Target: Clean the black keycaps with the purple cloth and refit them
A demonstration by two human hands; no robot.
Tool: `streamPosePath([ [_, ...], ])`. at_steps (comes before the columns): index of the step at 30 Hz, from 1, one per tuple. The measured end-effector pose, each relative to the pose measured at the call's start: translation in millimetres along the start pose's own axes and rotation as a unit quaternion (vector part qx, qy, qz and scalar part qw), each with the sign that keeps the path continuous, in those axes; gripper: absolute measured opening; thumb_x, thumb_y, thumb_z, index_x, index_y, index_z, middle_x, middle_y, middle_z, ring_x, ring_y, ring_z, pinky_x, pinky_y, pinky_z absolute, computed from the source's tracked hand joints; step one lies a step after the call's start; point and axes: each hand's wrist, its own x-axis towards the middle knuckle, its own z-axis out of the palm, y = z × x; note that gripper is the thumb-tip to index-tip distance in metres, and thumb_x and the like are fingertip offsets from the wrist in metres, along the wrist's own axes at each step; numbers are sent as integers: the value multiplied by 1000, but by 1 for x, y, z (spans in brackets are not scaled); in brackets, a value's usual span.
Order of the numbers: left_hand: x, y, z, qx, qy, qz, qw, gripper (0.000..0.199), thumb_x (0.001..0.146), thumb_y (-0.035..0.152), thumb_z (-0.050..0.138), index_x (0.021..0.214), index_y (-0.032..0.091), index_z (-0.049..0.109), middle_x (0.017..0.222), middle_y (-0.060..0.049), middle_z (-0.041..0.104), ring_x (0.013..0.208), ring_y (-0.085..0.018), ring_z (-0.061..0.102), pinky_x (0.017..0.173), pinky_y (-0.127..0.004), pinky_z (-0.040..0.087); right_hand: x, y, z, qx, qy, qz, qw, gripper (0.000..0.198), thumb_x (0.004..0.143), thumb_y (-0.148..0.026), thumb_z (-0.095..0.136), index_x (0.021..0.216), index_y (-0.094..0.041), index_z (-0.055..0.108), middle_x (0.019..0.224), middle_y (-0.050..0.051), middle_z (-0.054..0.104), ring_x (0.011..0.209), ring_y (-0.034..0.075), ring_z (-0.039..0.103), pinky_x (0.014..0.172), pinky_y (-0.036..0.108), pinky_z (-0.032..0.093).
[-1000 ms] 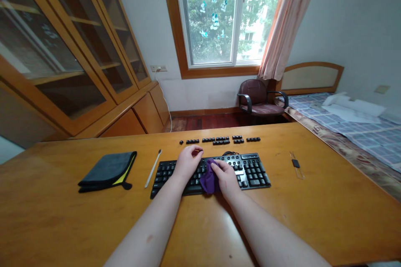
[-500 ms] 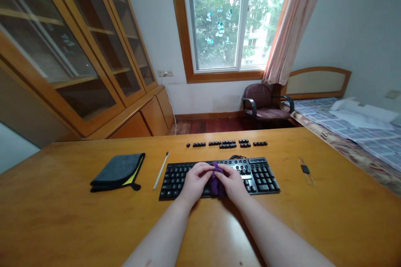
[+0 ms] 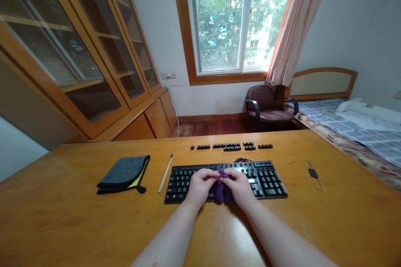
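A bunched purple cloth (image 3: 222, 192) is pinched between my two hands over the middle of a black keyboard (image 3: 272, 181). My left hand (image 3: 202, 185) grips its left side with curled fingers, and my right hand (image 3: 239, 185) holds the right side. Their fingertips nearly meet at the top of the cloth; whether something is wrapped inside is hidden. The keyboard's top row shows bare key sockets. Beyond it, several loose black keycaps (image 3: 232, 148) lie in short rows. To the left is a slim white brush (image 3: 166, 173) with a dark tip.
A folded grey cloth with yellow lining (image 3: 123, 173) lies at the left of the wooden desk (image 3: 94, 233). A small black tool with wire loops (image 3: 313, 173) lies to the right. Past the desk stand an armchair (image 3: 265, 102), a bed (image 3: 332, 110) and a glass-fronted cabinet (image 3: 138, 87).
The whole view has shifted slightly, moving the scene right and down. Both hands keep hold of the purple cloth over the keyboard, with little change in their grip.
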Motion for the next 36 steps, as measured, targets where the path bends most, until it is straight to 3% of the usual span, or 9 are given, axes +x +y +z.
streamPosePath([
  [11, -3, -2, 8, -31, 21, -18, 999, 7, 66, 23, 67, 67, 17, 69, 73, -5, 67, 72, -17, 63, 72, -29, 51, 1, 5, -3, 2, 29, 25, 999, 17, 68, -34, 66, 72, -18, 68, 70, 3, 66, 69, 19, 58, 69, 30, 45],
  [22, -3, 3, 6, -25, 28, 26, 999, 6, 70, 22, 63, 66, 17, 65, 78, -4, 66, 79, -17, 63, 76, -30, 50, -3, -4, 1, 15, -9, 12, 1000, 22, 65, -26, 68, 86, -20, 71, 87, 5, 69, 84, 22, 61, 81, 36, 45],
  [31, -5, 7, 7, -69, 1, 16, 998, 7, 69, 19, 65, 63, 16, 65, 74, -3, 65, 78, -17, 63, 81, -32, 49, -1, -4, -4, 24, -21, -1, 999, 12, 65, -27, 70, 75, -20, 72, 82, 5, 70, 84, 23, 61, 83, 36, 43],
  [36, -5, 10, 7, -46, 9, -7, 999, 4, 67, 20, 67, 66, 16, 68, 76, -5, 66, 76, -17, 63, 78, -31, 51, -1, 3, -4, 25, 19, 38, 999, 18, 67, -34, 68, 76, -19, 71, 77, 5, 69, 77, 22, 60, 76, 34, 45],
])
